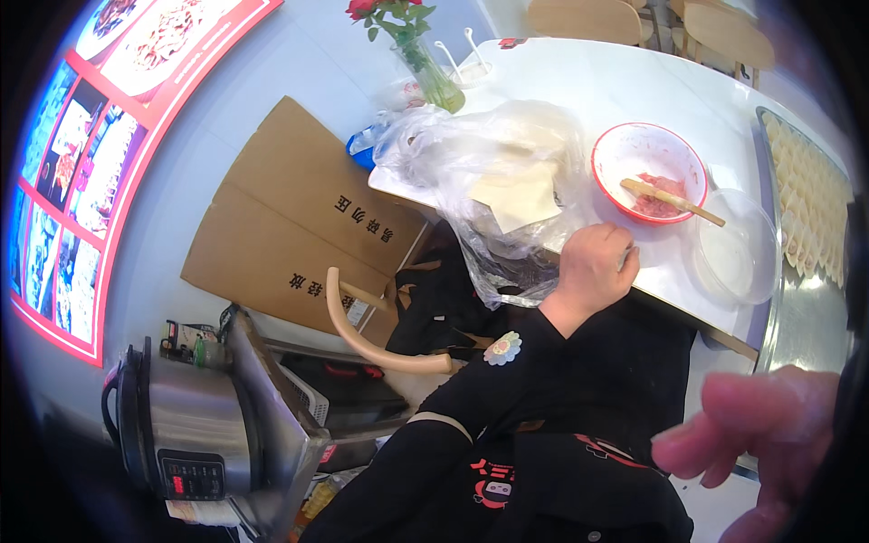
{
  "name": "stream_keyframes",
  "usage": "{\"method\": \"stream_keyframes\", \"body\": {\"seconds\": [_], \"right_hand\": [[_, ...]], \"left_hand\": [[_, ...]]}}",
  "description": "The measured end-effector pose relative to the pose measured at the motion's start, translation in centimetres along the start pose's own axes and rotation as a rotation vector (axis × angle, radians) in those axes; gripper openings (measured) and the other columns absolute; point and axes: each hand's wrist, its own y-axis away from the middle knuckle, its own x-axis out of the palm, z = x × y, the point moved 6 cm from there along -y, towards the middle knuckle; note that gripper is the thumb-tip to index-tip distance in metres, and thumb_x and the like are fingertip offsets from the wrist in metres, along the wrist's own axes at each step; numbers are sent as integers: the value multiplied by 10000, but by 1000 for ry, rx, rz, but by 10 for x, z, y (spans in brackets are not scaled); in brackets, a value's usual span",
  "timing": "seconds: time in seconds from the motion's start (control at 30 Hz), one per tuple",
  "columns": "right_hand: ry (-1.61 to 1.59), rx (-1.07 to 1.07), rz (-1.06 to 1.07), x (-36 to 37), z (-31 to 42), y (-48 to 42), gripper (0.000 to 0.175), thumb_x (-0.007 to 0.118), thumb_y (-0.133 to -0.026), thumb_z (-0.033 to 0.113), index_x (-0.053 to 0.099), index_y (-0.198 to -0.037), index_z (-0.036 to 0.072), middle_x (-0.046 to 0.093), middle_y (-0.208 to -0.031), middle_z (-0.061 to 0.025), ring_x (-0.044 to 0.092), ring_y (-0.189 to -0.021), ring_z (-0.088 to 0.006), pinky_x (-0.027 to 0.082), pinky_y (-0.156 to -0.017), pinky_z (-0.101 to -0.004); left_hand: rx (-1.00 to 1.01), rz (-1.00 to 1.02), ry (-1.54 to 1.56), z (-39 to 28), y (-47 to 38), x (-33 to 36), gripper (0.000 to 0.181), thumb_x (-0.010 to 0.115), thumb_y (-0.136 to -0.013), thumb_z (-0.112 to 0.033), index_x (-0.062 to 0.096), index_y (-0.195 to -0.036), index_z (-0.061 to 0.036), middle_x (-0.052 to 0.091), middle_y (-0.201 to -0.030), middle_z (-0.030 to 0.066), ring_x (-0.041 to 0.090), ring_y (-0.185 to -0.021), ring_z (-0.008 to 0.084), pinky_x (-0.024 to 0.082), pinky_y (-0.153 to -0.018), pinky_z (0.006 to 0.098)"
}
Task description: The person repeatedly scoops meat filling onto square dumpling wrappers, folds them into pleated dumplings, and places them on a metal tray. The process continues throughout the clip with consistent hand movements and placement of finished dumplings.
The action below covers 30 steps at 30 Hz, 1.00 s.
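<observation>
My left hand [597,265] rests at the near edge of the white table, its fingers curled in, just below a red-rimmed white bowl [601,166]; whether it holds anything is hidden. The bowl contains pink minced meat [658,193] with a wooden spatula [679,202] lying across it. To the left of that hand, pale dough wrappers [519,197] lie on a clear plastic bag [441,149]. My right hand [753,427] is raised near the camera at lower right, fingers bent and apart, with nothing seen in it. Beyond it a metal tray [804,326] bears rows of folded dumplings [808,197].
A round clear plastic lid or container [733,248] sits between bowl and tray. A glass vase with roses [434,81] stands at the table's far left. Cardboard [292,203], a curved chair part [366,346] and a steel electric cooker [197,421] are to the left.
</observation>
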Motion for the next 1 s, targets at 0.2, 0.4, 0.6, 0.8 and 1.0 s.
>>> {"method": "stream_keyframes", "body": {"seconds": [0.2,0.4,0.6,0.8,1.0], "right_hand": [[7,35,-86,2,6,7,699,658,-790,238,452,-1413,-4,582,-1207,-115,556,-1041,-178,433,-875,-310],[17,10,-272,-5,-1,13,727,668,-780,260,445,-1420,-2,584,-1206,-118,560,-1050,-187,431,-876,-316],[271,-29,-699,-49,-75,29,500,605,-811,73,545,-1300,-9,607,-1184,-106,568,-1021,-174,442,-870,-292],[447,-56,-863,-87,-133,56,411,595,-800,-40,601,-1209,0,618,-1133,-115,581,-981,-192,455,-827,-297],[491,-109,-844,-98,-139,49,318,621,-785,-65,652,-1095,1,635,-1035,-121,605,-872,-216,486,-744,-304]], "left_hand": [[-4,15,22,2,2,1,122,698,-722,-95,580,-724,-69,556,-683,103,579,-650,329,450,-581,431],[-41,64,145,-6,-5,-17,84,689,-763,-70,609,-755,-46,563,-703,110,584,-665,332,462,-606,420],[-78,30,226,-1,-17,-96,46,652,-857,-39,681,-872,-7,656,-846,137,630,-743,306,500,-688,344],[-103,100,-128,56,-49,-121,116,704,-764,-55,672,-867,-11,653,-887,140,616,-854,353,494,-769,411],[-52,154,-177,63,-51,-108,253,763,-713,-102,680,-932,-7,652,-1008,161,619,-925,361,503,-818,422]]}}
